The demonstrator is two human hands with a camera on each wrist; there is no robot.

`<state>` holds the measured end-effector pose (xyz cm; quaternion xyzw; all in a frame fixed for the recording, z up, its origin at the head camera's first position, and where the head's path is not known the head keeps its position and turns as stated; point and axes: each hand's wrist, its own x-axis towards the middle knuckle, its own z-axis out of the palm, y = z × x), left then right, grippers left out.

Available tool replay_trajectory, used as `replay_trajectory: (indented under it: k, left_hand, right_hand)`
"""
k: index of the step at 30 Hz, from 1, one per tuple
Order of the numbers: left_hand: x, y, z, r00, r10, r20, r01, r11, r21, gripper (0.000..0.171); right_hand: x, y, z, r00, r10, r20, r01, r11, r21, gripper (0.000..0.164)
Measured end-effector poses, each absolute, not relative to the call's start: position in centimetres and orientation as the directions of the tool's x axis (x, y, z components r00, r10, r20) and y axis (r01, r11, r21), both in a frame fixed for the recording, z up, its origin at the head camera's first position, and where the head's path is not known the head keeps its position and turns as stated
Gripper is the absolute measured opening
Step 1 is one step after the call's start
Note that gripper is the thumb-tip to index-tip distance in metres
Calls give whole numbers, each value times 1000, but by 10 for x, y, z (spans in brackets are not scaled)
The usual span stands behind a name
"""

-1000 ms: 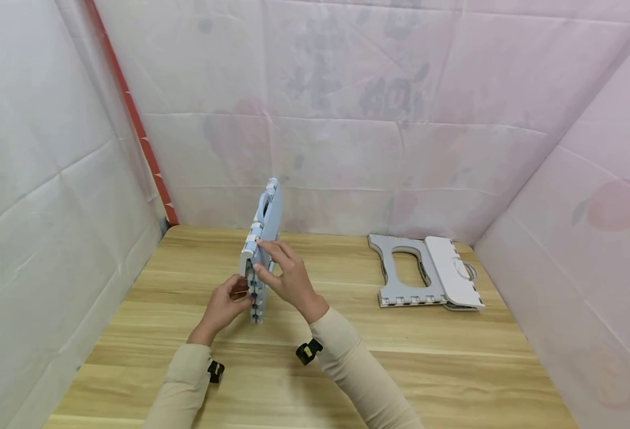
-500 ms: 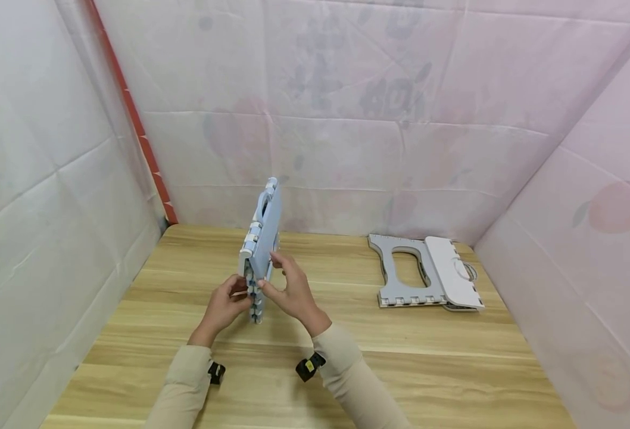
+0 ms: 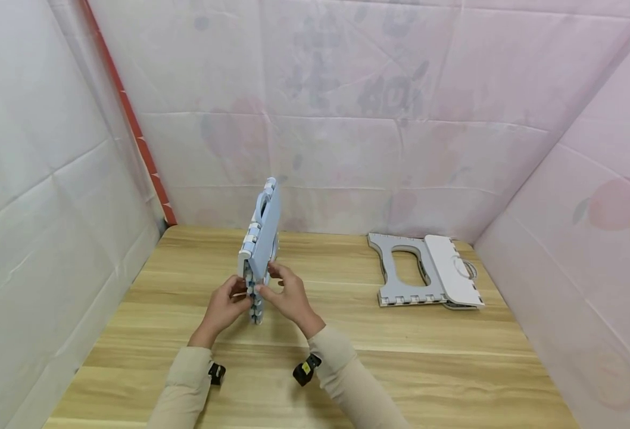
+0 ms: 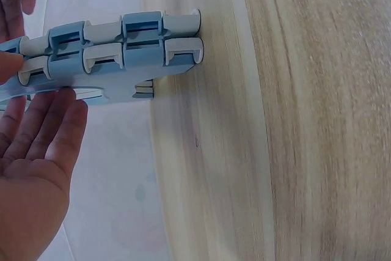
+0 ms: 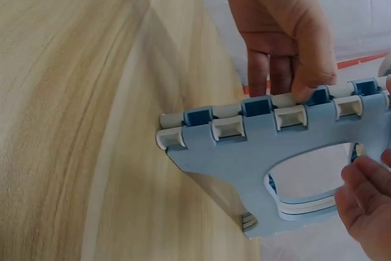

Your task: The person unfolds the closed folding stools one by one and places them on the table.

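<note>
A folded blue and white folding stool (image 3: 264,238) stands on edge on the table, its seat panels uppermost and its hinged leg edge toward me. My left hand (image 3: 224,310) grips that near edge low on the left; in the right wrist view its thumb presses on the hinge row (image 5: 287,105). My right hand (image 3: 290,298) is on the right side, thumb at the near edge. Its fingertips (image 5: 357,178) reach the leg panel's oval cut-out in the right wrist view. The left hand's fingers (image 4: 61,126) lie against the left face in the left wrist view.
A second folding stool (image 3: 430,268), grey and white, lies flat at the back right of the wooden table (image 3: 272,369). White and pinkish sheeting (image 3: 336,149) encloses the back and both sides. A red strip (image 3: 133,119) runs down the back left corner.
My right hand has slid down the stool's right side, from the seat panel to the leg part. The left hand and the stool stay almost where they were.
</note>
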<state>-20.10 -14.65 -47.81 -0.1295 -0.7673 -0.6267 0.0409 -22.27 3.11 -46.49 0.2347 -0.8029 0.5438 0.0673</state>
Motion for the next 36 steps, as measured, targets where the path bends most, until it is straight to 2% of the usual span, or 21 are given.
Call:
replay_trajectory:
  k: [8, 16, 21, 28, 36]
  left_hand:
    - [-201, -147, -476, -964, 159, 213, 243, 200, 949, 31]
    - [-202, -150, -475, -962, 195, 190, 229, 201, 952, 35]
    - [-202, -151, -476, -964, 200, 175, 214, 193, 958, 35]
    - [-218, -155, -502, -975, 167, 144, 178, 212, 961, 35]
    - [-219, -156, -506, -971, 164, 176, 213, 243, 947, 35]
  right_hand:
    - [-223, 22, -467, -914, -264, 307, -393, 397, -829, 49]
    - [-225, 17, -466, -916, -257, 307, -396, 466, -791, 38]
    - [-224, 15, -466, -926, -270, 264, -365, 457, -811, 38]
    - [-224, 15, -466, -930, -272, 248, -351, 445, -824, 38]
    - [-223, 14, -471, -937, -237, 258, -339, 424, -840, 38]
